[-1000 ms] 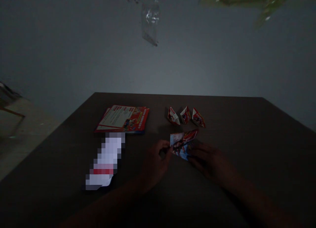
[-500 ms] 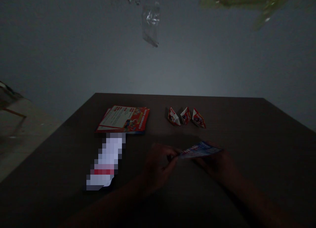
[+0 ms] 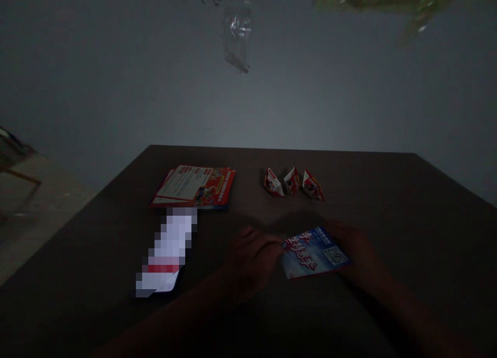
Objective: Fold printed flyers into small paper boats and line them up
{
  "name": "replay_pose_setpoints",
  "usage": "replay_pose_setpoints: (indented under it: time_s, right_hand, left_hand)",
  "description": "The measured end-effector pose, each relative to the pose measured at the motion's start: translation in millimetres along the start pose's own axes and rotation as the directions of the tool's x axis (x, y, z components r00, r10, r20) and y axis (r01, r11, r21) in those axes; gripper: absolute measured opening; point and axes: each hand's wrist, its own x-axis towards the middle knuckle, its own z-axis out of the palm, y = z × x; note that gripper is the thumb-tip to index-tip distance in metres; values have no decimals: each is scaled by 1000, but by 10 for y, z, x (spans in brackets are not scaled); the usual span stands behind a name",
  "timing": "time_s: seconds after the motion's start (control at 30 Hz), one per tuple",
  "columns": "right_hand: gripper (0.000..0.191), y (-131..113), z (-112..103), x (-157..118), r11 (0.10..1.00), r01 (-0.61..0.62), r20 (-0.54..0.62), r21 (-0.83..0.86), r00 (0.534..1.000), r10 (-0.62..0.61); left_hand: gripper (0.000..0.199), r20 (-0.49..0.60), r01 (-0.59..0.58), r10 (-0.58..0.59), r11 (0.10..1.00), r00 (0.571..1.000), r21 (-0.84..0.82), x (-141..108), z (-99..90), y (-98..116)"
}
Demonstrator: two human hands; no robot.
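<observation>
Between my hands is a blue printed paper sheet [image 3: 310, 257] with red-and-white lettering and a square code, its printed face tilted up toward me. My left hand [image 3: 254, 257] grips its left edge, fingers closed. At the other side my right hand [image 3: 351, 249] holds the right edge, its thumb and part of the fingers hidden in the dark. Beyond the sheet stand three small folded paper shapes in red and white: a left one [image 3: 273, 183], a middle one [image 3: 292, 181] and a right one [image 3: 312, 185].
A stack of red and white leaflets [image 3: 194, 186] lies at the left of the dark table [image 3: 373, 187]. Nearer me is a phone [image 3: 171, 249] with a lit, blurred-out screen. Behind the table rises a grey wall [image 3: 349, 99] with clear tape [image 3: 237, 34] on it.
The blue sheet has turned from nearly edge-on to showing its printed face. Both hands have rotated with it, staying in about the same place. The folded shapes, leaflets and phone have not moved.
</observation>
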Motion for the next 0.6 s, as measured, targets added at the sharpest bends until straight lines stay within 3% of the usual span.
replay_pose_setpoints:
  time_s: [0.13, 0.37, 0.47, 0.6]
  right_hand:
    - [21, -44, -21, -63, 995, -62, -90, -83, 994, 54]
    - [59, -90, 90, -74, 993, 83, -202, -89, 974, -99]
    - [53, -73, 127, -66, 986, 108, -228, -126, 964, -135]
    - [37, -70, 133, -45, 937, 305, -86, -170, 943, -323]
  left_hand:
    - [13, 40, -88, 83, 987, 996, 132, 12, -58, 0]
    - [10, 12, -54, 52, 980, 999, 192, -28, -34, -91]
    - [11, 39, -54, 47, 980, 998, 189, -27, -29, -109]
    - [11, 87, -72, 58, 982, 995, 177, -20, -16, -101]
